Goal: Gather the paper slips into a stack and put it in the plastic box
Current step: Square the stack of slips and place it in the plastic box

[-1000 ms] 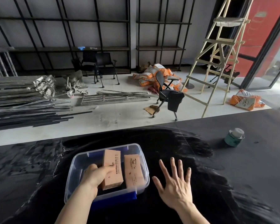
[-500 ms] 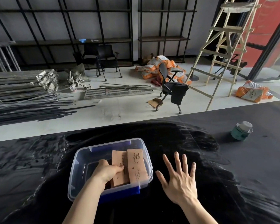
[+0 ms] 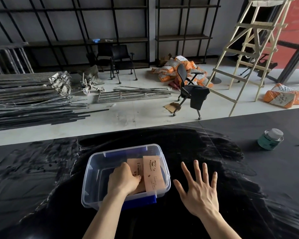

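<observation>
A clear plastic box [image 3: 91, 169] with blue clips sits on the black table in front of me. Inside it lie tan paper slips: one stack [image 3: 153, 171] leans along the right wall, and a second stack [image 3: 135, 165] lies beside it. My left hand [image 3: 123, 181] reaches down into the box and is closed on the near end of that second stack, low against the floor of the box. My right hand [image 3: 199, 190] hovers flat just right of the box, fingers spread, holding nothing.
A small teal can [image 3: 270, 139] with a pale lid stands on the table at the far right. The table's far edge runs behind the box. Beyond it are metal rods, office chairs, orange sacks and a wooden ladder on the floor.
My left hand has lowered its stack of slips from a raised tilt down into the box beside the other stack. The right hand has stayed open beside the box.
</observation>
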The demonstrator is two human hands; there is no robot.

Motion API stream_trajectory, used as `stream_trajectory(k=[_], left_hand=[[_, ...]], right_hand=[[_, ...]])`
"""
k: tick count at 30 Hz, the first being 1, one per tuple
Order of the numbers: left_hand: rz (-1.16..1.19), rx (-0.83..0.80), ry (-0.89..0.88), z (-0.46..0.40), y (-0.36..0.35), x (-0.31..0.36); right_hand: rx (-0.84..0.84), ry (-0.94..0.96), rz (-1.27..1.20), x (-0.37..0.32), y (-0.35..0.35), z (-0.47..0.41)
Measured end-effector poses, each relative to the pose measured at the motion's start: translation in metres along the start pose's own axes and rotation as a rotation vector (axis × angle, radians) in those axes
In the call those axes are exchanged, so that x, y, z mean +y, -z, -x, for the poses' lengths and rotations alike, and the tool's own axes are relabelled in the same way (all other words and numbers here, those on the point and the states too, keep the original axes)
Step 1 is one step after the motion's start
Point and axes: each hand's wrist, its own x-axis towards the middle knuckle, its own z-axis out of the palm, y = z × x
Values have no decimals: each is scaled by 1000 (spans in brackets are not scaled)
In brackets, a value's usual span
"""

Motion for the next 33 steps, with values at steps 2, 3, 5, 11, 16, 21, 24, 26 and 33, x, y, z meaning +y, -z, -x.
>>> stream_trajectory(k=[2, 3, 5, 11, 16, 21, 24, 26, 33], left_hand=[[34, 1, 18, -1, -1, -3], [55, -5, 30, -2, -1, -4], [92, -16, 44, -3, -1, -5], [138, -25, 42, -4, 1, -7], [84, 11, 49, -4, 3, -7], [98, -44, 40, -4, 3, -8], [81, -34, 26, -5, 1, -8], [83, -42, 11, -6, 1, -8], [-70, 95, -66, 8, 12, -13]], right_hand=[[4, 2, -6, 0, 0, -1], [-3, 1, -3, 0, -1, -1], [-12, -1, -3, 0, 0, -1], [-9, -2, -6, 0, 1, -1], [-13, -3, 7, 0, 0, -2], [-14, -2, 0, 0, 0, -2], [-5, 2, -5, 0, -1, -2], [9, 2, -13, 0, 0, -2], [-21, 0, -7, -1, 3, -1]])
